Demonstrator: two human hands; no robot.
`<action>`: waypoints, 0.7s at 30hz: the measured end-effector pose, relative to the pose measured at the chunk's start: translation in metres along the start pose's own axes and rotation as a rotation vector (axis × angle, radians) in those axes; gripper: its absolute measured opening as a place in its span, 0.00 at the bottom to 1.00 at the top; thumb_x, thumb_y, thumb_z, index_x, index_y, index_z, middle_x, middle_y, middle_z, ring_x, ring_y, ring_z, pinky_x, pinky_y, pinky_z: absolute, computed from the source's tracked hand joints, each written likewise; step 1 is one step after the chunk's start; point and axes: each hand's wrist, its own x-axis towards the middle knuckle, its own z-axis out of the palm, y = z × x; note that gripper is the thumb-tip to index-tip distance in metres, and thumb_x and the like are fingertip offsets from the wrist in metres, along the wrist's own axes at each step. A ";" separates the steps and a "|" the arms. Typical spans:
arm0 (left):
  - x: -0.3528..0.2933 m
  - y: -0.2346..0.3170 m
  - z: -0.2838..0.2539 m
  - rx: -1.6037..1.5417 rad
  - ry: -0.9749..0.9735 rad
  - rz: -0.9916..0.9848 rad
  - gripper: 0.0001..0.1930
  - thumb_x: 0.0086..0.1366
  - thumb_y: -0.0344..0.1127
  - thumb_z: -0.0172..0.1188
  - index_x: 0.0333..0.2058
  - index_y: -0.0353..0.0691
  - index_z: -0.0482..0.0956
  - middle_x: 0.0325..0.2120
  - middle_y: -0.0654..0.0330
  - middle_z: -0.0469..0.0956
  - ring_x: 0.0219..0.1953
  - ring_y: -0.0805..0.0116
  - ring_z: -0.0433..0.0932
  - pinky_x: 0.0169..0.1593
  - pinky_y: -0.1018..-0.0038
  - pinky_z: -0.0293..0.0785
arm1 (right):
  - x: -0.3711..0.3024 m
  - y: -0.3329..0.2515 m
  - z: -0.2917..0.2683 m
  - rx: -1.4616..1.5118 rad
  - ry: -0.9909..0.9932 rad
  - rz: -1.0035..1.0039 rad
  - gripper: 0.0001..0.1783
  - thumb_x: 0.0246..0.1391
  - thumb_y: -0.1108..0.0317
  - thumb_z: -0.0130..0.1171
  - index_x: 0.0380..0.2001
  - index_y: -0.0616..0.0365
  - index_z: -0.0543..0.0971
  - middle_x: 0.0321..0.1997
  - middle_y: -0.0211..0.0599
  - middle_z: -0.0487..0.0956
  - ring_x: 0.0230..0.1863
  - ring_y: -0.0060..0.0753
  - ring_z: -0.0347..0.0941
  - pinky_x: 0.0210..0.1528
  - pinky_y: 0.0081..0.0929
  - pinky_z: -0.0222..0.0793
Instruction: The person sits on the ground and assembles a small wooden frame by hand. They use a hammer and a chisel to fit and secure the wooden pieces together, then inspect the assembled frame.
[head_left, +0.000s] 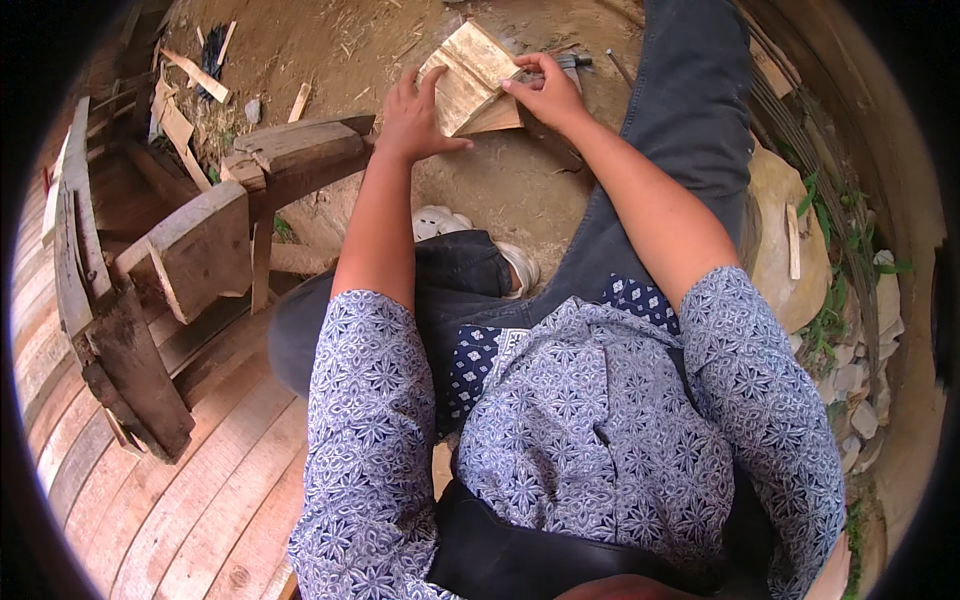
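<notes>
A pale wooden block (468, 72) with a dark groove or seam along its middle lies tilted at the top centre. My right hand (552, 95) pinches its right corner between thumb and fingers. Against the block's left edge rests my left hand (412, 118), its fingers spread and its thumb stretched away to the side. Beneath the block shows another flat wooden piece (500, 116); how the two meet is hidden. A dark tool (572, 61), whose kind I cannot make out, lies just beyond my right hand.
A rough timber frame (200, 235) stands at the left, above a plank floor (230, 500). Wood scraps (195, 75) lie on the dirt ground (330, 50). Large stones (790, 240) and thin rods line the right side. My outstretched leg (690, 120) borders the work spot.
</notes>
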 end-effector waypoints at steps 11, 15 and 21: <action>0.029 0.016 0.024 -0.049 0.227 -0.115 0.71 0.30 0.68 0.78 0.67 0.32 0.52 0.61 0.44 0.63 0.65 0.44 0.61 0.68 0.50 0.49 | 0.006 0.017 -0.002 0.062 0.002 -0.028 0.25 0.56 0.56 0.66 0.55 0.48 0.75 0.54 0.36 0.77 0.43 0.27 0.77 0.49 0.32 0.74; 0.030 0.017 0.025 -0.026 0.245 -0.114 0.67 0.31 0.64 0.79 0.65 0.31 0.57 0.58 0.44 0.66 0.62 0.45 0.65 0.65 0.54 0.54 | 0.008 0.018 -0.007 0.059 -0.033 0.015 0.25 0.56 0.56 0.66 0.56 0.48 0.74 0.55 0.36 0.76 0.43 0.26 0.76 0.49 0.32 0.74; 0.030 0.016 0.022 -0.043 0.227 -0.130 0.63 0.31 0.63 0.79 0.62 0.31 0.61 0.55 0.45 0.68 0.61 0.45 0.65 0.65 0.55 0.57 | 0.002 0.005 -0.009 0.005 -0.037 0.029 0.26 0.55 0.56 0.67 0.56 0.48 0.74 0.56 0.37 0.76 0.43 0.26 0.75 0.50 0.32 0.73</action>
